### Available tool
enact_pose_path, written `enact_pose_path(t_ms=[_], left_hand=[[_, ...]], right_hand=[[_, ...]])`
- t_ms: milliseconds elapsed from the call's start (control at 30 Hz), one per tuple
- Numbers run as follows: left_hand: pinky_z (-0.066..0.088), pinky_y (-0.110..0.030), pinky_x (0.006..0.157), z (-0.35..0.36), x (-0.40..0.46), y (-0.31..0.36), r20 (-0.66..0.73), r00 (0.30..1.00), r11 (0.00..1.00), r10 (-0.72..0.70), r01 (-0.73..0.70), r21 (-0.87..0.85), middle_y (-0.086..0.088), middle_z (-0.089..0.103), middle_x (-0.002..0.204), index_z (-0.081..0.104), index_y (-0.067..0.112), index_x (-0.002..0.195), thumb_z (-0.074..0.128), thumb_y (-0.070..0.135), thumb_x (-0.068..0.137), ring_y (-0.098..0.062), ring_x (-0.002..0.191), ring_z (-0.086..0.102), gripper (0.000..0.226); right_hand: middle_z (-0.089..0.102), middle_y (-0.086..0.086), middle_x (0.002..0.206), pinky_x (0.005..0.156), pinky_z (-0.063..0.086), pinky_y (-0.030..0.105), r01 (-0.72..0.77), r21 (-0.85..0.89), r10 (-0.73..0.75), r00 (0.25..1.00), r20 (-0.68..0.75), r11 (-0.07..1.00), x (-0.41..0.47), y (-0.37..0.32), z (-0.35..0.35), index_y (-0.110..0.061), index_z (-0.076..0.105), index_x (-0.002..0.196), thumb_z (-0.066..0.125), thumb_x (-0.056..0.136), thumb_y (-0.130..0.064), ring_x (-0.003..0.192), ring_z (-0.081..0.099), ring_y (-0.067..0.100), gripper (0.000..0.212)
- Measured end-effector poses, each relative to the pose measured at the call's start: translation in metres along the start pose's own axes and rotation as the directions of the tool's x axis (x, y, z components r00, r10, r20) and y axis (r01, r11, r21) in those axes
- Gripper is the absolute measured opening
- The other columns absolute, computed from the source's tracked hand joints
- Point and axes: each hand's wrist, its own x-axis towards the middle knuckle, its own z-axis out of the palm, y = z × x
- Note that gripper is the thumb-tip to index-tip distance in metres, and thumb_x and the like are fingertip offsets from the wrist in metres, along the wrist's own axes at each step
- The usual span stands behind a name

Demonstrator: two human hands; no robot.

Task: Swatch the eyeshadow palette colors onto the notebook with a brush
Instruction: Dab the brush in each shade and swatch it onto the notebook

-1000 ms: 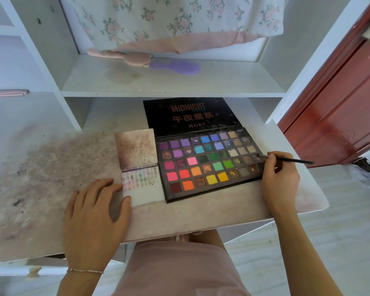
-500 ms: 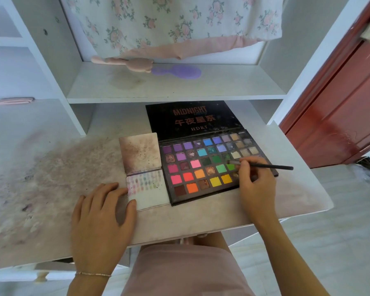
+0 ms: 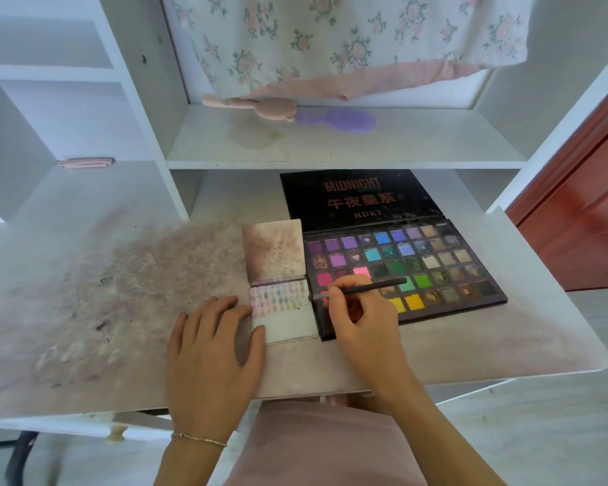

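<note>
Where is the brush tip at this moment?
In the head view, the brush is held in the right hand, its tip over the left edge of the eyeshadow palette, just right of the notebook that the left hand steadies.

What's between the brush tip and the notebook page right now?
Head view: the brush tip sits over the eyeshadow palette left edge. Between it and the notebook page lies only that dark palette rim, nothing else. The right hand holds the brush.

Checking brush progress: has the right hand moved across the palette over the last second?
Yes. The right hand moved left along the palette, toward the notebook.
</note>
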Motion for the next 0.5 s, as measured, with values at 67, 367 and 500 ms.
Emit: enact_pose_path(t_ms=[67, 367, 500], left_hand=[[0.037, -0.049, 0.099, 0.0001, 0.0002, -0.0001, 0.000, 1.000, 1.000, -0.002, 0.002, -0.001, -0.005, 0.065, 0.108, 0.068, 0.015, 0.096, 0.042, 0.042, 0.080, -0.030, 0.103, 0.060, 0.040], [0.038, -0.050, 0.098, 0.0005, 0.0000, 0.0003, -0.019, 1.000, 1.000, 0.004, -0.004, -0.001, -0.005, 0.065, 0.107, 0.067, 0.015, 0.095, 0.042, 0.040, 0.080, -0.030, 0.103, 0.060, 0.038], [0.038, -0.050, 0.098, 0.0002, 0.0005, 0.0004, -0.007, 1.000, 1.000, 0.004, -0.003, 0.006, -0.005, 0.065, 0.107, 0.068, 0.015, 0.095, 0.042, 0.040, 0.080, -0.030, 0.103, 0.060, 0.039]], right_hand=[[0.061, -0.009, 0.066, 0.057, 0.046, 0.014, 0.007, -0.019, -0.007, 1.000, 0.010, 1.000, 0.0012, 0.0005, 0.0010, -0.039, 0.048, 0.074, 0.054, 0.088, -0.010, 0.069, 0.059, 0.007, 0.033], [0.058, -0.013, 0.068, 0.057, 0.045, 0.013, 0.017, -0.085, -0.012, 0.998, 0.067, 0.996, 0.0021, 0.0016, 0.0025, -0.042, 0.045, 0.074, 0.055, 0.088, -0.013, 0.066, 0.057, 0.005, 0.034], [0.051, -0.014, 0.060, 0.054, 0.042, 0.014, 0.026, -0.111, -0.017, 0.996, 0.084, 0.994, 0.0023, 0.0020, 0.0032, -0.041, 0.044, 0.072, 0.054, 0.087, -0.012, 0.061, 0.053, 0.005, 0.034]])
